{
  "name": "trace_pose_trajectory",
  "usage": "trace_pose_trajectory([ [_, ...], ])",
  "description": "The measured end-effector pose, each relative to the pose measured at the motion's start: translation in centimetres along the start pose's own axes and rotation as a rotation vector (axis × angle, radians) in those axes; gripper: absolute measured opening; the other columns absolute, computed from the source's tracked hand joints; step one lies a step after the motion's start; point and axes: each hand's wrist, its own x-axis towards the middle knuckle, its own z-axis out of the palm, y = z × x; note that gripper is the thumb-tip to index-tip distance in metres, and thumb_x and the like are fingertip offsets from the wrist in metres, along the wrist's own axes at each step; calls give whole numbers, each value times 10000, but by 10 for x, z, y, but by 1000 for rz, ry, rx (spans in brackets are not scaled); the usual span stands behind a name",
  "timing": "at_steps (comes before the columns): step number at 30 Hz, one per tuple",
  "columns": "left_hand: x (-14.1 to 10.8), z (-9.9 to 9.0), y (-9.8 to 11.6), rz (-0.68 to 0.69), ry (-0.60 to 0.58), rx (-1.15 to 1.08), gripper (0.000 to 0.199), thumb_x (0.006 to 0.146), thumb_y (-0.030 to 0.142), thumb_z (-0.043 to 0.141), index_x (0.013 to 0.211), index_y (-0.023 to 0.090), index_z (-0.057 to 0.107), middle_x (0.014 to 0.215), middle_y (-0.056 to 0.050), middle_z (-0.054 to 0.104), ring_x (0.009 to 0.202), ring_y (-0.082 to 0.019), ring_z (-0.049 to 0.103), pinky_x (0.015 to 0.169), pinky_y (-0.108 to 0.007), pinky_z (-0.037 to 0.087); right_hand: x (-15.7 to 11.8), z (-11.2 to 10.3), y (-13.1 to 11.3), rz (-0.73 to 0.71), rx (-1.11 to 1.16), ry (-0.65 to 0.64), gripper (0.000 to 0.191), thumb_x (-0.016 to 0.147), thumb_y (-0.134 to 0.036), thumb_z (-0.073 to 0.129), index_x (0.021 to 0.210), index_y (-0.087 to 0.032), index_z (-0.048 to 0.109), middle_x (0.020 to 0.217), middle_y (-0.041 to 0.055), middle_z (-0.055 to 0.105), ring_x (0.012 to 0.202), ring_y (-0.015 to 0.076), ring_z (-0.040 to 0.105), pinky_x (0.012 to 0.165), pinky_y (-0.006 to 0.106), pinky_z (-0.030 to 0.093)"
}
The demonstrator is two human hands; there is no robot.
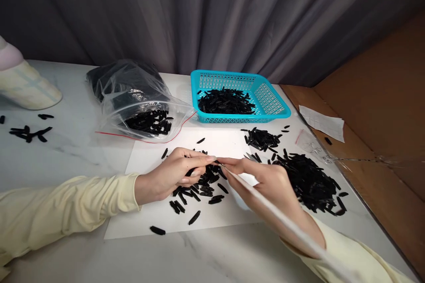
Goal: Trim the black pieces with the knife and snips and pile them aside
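My left hand point(186, 168) is closed, its thumb and forefinger pinching the end of a small black strip point(217, 162); dark pieces also show under its curled fingers. My right hand point(262, 181) meets it fingertip to fingertip, closed at the other end of that strip. What exactly lies between the right fingertips is mostly hidden. Below both hands, a loose heap of short, ribbed black pieces point(195, 192) lies on a white sheet point(133, 216). A blurred white cord point(282, 219) runs from the right fingertips toward the bottom right; whether it is held, I cannot tell.
Behind stand a turquoise basket point(285, 110) and a clear zip bag point(133, 93), both holding black pieces. A large black pile point(308, 181) and a smaller one point(262, 139) lie right. Far left is a pale bottle point(29, 84). Cardboard point(381, 97) borders the table's right edge.
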Motion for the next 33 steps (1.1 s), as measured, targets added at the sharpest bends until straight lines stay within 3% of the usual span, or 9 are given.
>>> trace_pose_trajectory([
  [3, -3, 3, 5, -38, 1, 15, 296, 818, 332, 584, 634, 140, 453, 518, 82, 318, 378, -10, 181, 378, -197, 90, -6, 2, 8, -172, -160, 22, 195, 879, -200, 488, 1013, -192, 631, 955, 50, 714, 749, 181, 688, 668, 243, 536],
  [6, -4, 7, 22, -13, -8, 128, 295, 812, 368, 567, 645, 141, 478, 528, 77, 339, 382, -21, 178, 376, -200, 92, -5, -8, 14, -240, -252, 103, 213, 905, -204, 466, 1054, -172, 615, 1014, 77, 697, 841, 192, 686, 713, 248, 547],
  [9, 9, 9, 51, 239, 91, 479, 313, 837, 364, 512, 631, 129, 525, 486, 72, 352, 396, -40, 249, 402, -192, 179, -4, -23, 17, -352, -451, 139, 220, 904, -132, 435, 995, -135, 636, 1090, 128, 665, 977, 232, 651, 815, 313, 541],
  [12, 38, 10, 81, 573, 264, 957, 310, 841, 287, 496, 585, 124, 561, 472, 51, 415, 457, -67, 369, 468, -190, 283, -6, -29, 23, -447, -720, 35, 272, 835, -26, 450, 1020, -94, 637, 1031, 156, 682, 988, 272, 643, 780, 367, 563],
  [17, 82, 7, 101, 786, 345, 1119, 350, 865, 255, 511, 542, 122, 529, 517, 41, 435, 543, -85, 491, 538, -198, 377, -9, -16, 44, -600, -922, 103, 284, 774, 7, 503, 1022, -42, 634, 988, 158, 695, 936, 275, 662, 712, 361, 581],
  [23, 97, 9, 87, 971, 332, 1310, 251, 905, 244, 442, 860, 117, 653, 774, -98, 680, 745, -201, 650, 697, -316, 513, -10, -16, 54, -662, -805, 457, 349, 885, 9, 291, 1006, -68, 609, 838, 109, 713, 739, 191, 683, 609, 293, 545],
  [26, 88, 12, 64, 1095, 196, 1420, 347, 928, 265, 345, 1129, 144, 602, 1064, -129, 672, 970, -224, 636, 847, -333, 502, -10, -13, 53, -637, -773, 605, 327, 955, -95, 278, 925, -102, 604, 602, 41, 642, 522, 161, 615, 483, 269, 458],
  [30, 75, 8, 17, 1284, 7, 1505, 418, 936, 298, 279, 1227, 147, 539, 882, -138, 717, 687, -217, 690, 633, -300, 542, -7, 1, 59, -586, -767, 659, 376, 992, -287, 257, 855, -141, 575, 541, 19, 584, 463, 160, 568, 442, 268, 386],
  [33, 75, 4, -10, 1403, -79, 1486, 481, 952, 363, 209, 1311, 136, 434, 618, -100, 693, 450, -196, 628, 436, -263, 473, -9, 7, 65, -608, -758, 611, 405, 992, -262, 216, 755, -163, 529, 532, 17, 568, 441, 156, 543, 434, 270, 360],
])
